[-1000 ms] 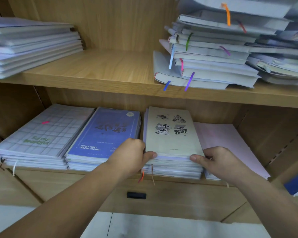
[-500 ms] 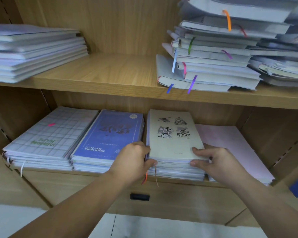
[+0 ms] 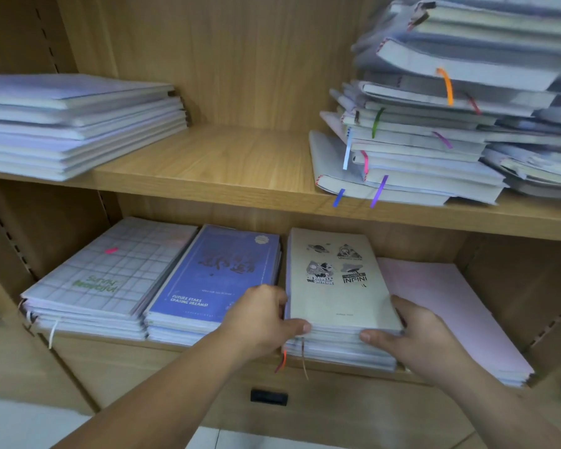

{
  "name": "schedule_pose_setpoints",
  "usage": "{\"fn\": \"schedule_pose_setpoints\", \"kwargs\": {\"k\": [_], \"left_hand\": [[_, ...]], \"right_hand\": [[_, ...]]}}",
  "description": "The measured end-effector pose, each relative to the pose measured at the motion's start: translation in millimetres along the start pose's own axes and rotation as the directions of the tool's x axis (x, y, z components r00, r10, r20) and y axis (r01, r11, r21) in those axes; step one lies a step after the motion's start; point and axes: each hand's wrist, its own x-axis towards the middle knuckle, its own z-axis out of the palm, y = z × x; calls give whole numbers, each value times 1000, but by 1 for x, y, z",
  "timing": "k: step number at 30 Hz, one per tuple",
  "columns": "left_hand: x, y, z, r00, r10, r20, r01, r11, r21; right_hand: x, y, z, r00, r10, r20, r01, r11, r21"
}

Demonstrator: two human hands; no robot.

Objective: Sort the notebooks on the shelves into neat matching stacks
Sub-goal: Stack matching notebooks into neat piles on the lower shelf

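On the lower shelf a stack topped by a beige notebook with space drawings sits between a blue-covered stack and a pink stack. My left hand grips the beige stack's front left corner, thumb across its front edge. My right hand holds the front right corner, thumb on the edge. A grid-patterned stack lies at the far left. The upper shelf carries a neat stack on the left and a messy heap of notebooks with coloured ribbons on the right.
The upper shelf board is bare wood between its two piles. A wooden panel with a small black slot runs below the lower shelf. Cabinet side walls close in at left and right. Pale floor shows at the bottom.
Both hands stay on the beige stack's front corners and have squared it slightly. The camera has tilted upward a little, so the shelves sit lower in view.
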Motion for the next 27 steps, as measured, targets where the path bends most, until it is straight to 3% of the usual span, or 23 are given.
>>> {"fn": "schedule_pose_setpoints", "kwargs": {"k": [2,7,11,16,23,27], "left_hand": [[-1,2,0,1000,5,5,-5,1000,9],[-7,11,-1,997,67,39,-74,973,218],[-1,-1,-6,993,81,86,-85,996,40],[-2,-12,-5,993,82,84,-77,996,-53],[-10,-11,-4,995,28,93,-24,999,-44],[-19,-9,7,997,56,45,-57,998,35]], "right_hand": [[2,-2,1,999,27,-20,-28,999,-47],[0,-2,0,1000,23,-5,-24,995,-99],[-4,-7,-12,997,52,63,-67,966,251],[-4,0,-14,995,82,53,-95,935,342],[-5,9,-11,993,70,93,-96,946,310],[-2,15,3,998,64,-4,-62,984,167]]}}
